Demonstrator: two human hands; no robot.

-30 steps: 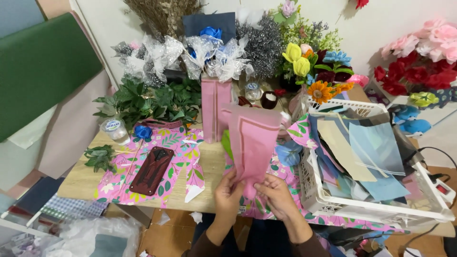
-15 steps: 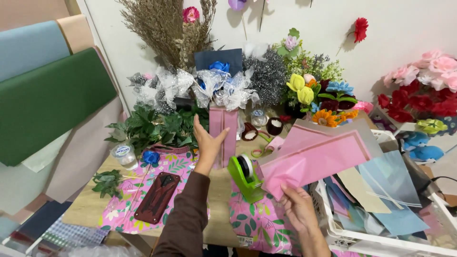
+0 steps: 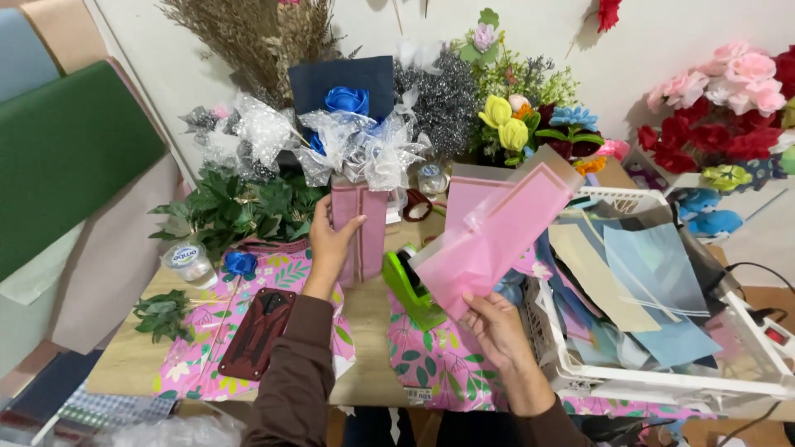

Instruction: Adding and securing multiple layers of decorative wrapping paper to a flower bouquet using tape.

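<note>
Gripping pink wrap at both ends.
My left hand [image 3: 331, 240] clasps the pink bouquet wrapper [image 3: 359, 232]; my right hand [image 3: 493, 327] pinches pink sheets [image 3: 497, 236] beside the white basket [image 3: 662, 382] of paper sheets [image 3: 638, 281].

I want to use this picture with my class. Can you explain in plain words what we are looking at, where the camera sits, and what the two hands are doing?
There is no machine: a person works with two bare hands, and the camera sits on their head, looking down. The left hand grips the pink wrapping of a bouquet holding a blue rose, which stands upright on the wooden table. The right hand holds up folded pink wrapping paper. Between the hands sits a green tape dispenser. To the right, a white basket holds paper sheets. A dark red phone case lies on floral paper, with artificial flowers along the wall.
</note>
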